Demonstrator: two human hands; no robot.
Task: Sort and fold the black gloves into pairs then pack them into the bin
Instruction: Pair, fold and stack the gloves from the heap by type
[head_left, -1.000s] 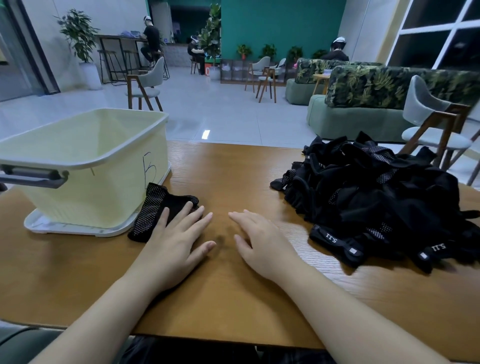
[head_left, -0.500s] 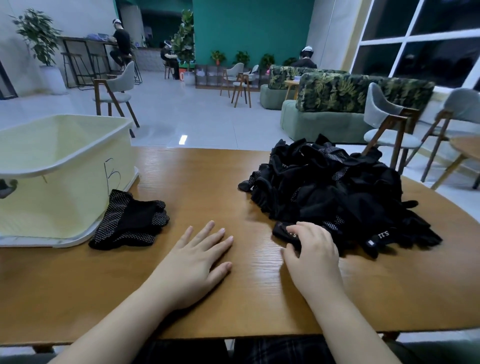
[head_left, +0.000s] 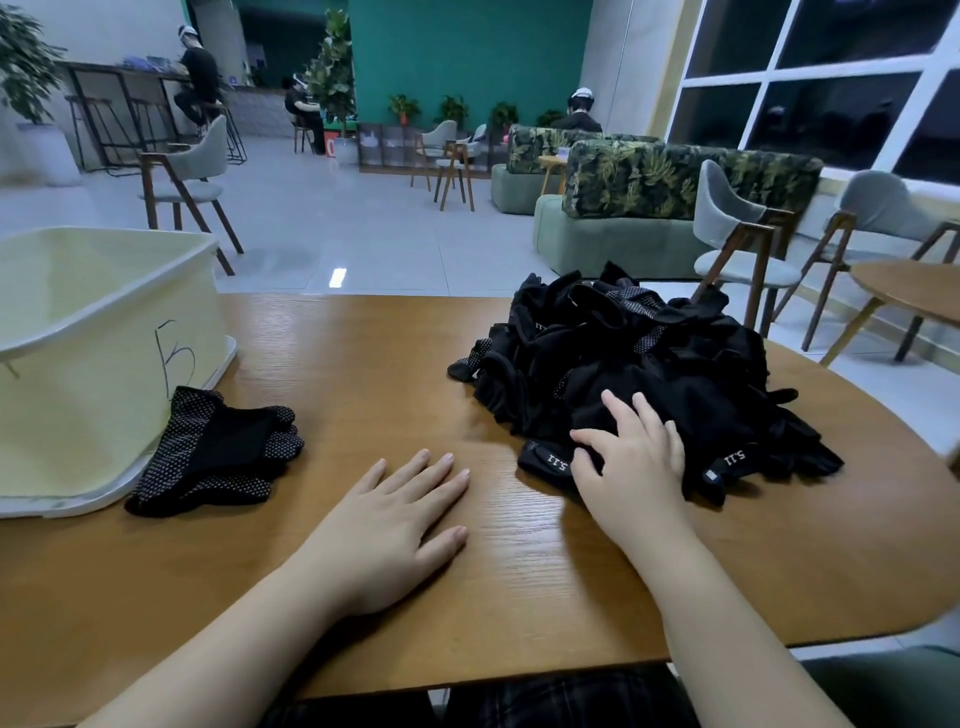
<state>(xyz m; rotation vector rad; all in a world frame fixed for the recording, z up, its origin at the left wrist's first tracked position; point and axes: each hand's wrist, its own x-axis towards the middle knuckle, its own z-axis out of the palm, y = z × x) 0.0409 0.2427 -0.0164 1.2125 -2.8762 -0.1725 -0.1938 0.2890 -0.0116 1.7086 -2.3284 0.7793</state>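
Fingers of the right hand (head_left: 631, 467) spread over the glove pile (head_left: 639, 374), seemingly picking 1 out, gripping nothing yet. Left hand (head_left: 395, 525) lies flat and relaxed on the table (head_left: 363, 364), idle.

We moved our right hand (head_left: 631, 470) from the bare wood at the centre of the frame rightward onto the near edge of the glove pile (head_left: 639, 374) at centre right. Its fingers, which had lain flat on the table (head_left: 363, 364) a second earlier, spread over the black fabric, thumb near a cuff. Our view also swung right, so the bin (head_left: 104, 332) slid toward the left edge and the pile shifted toward the middle.
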